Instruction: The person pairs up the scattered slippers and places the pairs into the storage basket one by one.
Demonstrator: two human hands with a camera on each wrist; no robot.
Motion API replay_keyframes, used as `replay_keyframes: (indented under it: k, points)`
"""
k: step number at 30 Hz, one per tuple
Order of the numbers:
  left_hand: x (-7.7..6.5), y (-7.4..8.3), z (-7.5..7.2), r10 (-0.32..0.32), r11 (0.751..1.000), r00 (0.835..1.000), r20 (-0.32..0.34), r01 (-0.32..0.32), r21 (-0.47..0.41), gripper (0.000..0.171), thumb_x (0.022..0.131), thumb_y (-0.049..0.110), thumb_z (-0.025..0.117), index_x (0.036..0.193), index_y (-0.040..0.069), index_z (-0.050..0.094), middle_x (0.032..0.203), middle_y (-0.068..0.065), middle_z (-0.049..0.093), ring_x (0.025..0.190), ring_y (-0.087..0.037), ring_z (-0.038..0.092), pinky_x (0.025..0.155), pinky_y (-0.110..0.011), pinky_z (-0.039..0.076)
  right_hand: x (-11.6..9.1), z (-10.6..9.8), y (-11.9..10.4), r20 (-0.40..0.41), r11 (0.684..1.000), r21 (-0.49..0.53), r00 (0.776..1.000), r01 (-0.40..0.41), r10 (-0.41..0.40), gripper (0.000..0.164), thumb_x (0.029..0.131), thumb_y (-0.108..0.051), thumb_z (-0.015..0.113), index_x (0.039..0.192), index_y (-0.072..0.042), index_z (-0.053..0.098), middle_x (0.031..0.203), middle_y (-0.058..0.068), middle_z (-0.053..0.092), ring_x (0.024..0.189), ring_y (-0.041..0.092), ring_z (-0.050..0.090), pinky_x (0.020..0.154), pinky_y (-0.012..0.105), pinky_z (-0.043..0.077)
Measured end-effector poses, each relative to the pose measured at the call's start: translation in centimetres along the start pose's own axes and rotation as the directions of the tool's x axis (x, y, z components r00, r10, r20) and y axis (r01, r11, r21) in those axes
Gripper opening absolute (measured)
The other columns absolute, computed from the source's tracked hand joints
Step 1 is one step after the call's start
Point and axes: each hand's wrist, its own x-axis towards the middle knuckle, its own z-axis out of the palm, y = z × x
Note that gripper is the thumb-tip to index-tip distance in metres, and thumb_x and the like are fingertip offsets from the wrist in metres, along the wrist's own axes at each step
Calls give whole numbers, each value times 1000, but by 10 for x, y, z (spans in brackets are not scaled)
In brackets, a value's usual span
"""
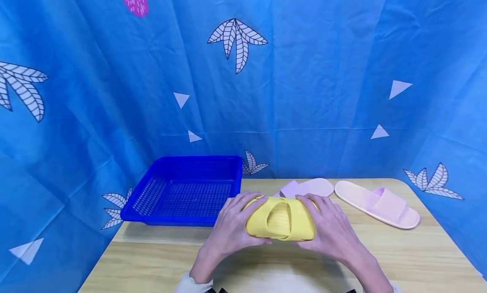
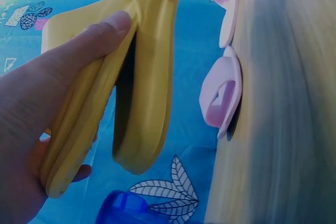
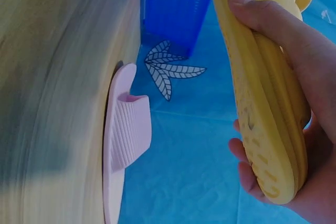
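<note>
A pair of yellow slippers (image 1: 302, 225) is held up above the wooden table, with both hands on it. My left hand (image 1: 233, 225) grips one end, its thumb (image 2: 113, 24) lying along the side of one slipper. My right hand (image 1: 335, 229) holds the opposite end, with fingers curled round it in the right wrist view. Seen from the left wrist, the two slippers press together near the top and spread apart lower down, leaving a dark gap. The strap opening of one faces the head camera. Marks show on a yellow sole (image 3: 257, 150) from the right wrist.
A blue plastic basket (image 1: 198, 159) with meshed walls stands at the back left of the table (image 1: 160, 259). Two pink slippers lie at the back right: one pink slipper (image 1: 317, 186) behind the hands, another pink slipper (image 1: 354, 195) farther right. A blue patterned curtain (image 1: 312, 94) hangs behind.
</note>
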Motion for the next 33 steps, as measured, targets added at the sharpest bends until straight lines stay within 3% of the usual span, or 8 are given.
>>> replay_keyframes:
  k: [5, 14, 23, 28, 33]
  points:
    - [2, 0, -5, 12, 999, 1000, 26, -13, 33, 104, 65, 81, 77, 148, 23, 54, 145, -1, 56, 131, -21, 52, 94, -44, 49, 0, 0, 3, 20, 1000, 21, 1000, -12, 12, 113, 49, -59, 93, 144, -11, 54, 128, 10, 58, 107, 29, 58, 78, 49, 51]
    - [2, -6, -14, -25, 1000, 999, -20, 25, -18, 95, 67, 65, 87, 146, 22, 57, 146, -4, 55, 137, -23, 47, 98, -49, 45, 3, -4, 11, 10, 998, 46, 999, -39, 39, 114, 49, -54, 96, 146, -10, 53, 126, 11, 60, 108, 29, 57, 82, 52, 51]
    - [-12, -17, -22, -102, 995, 983, -152, 100, -20, 60, 97, 60, 61, 135, 15, 65, 143, -4, 59, 133, -26, 52, 105, -53, 42, 1, -9, 16, -15, 997, 50, 998, -59, 60, 114, 48, -55, 95, 145, -12, 54, 125, 12, 61, 108, 31, 59, 83, 58, 52]
    - [-27, -29, -27, -119, 992, 969, -214, 124, 8, 51, 102, 53, 56, 131, 12, 68, 135, -5, 64, 128, -27, 56, 104, -52, 41, -1, -11, 17, -22, 997, 53, 998, -60, 61, 113, 48, -56, 95, 144, -12, 54, 123, 11, 62, 108, 32, 60, 82, 57, 52]
    - [-41, -42, -31, -96, 993, 938, -333, 111, 27, 42, 104, 44, 56, 123, 10, 72, 124, -8, 69, 119, -33, 61, 100, -53, 42, -1, -12, 16, -18, 997, 56, 998, -61, 62, 113, 49, -55, 95, 145, -12, 54, 126, 11, 61, 110, 33, 59, 84, 57, 51]
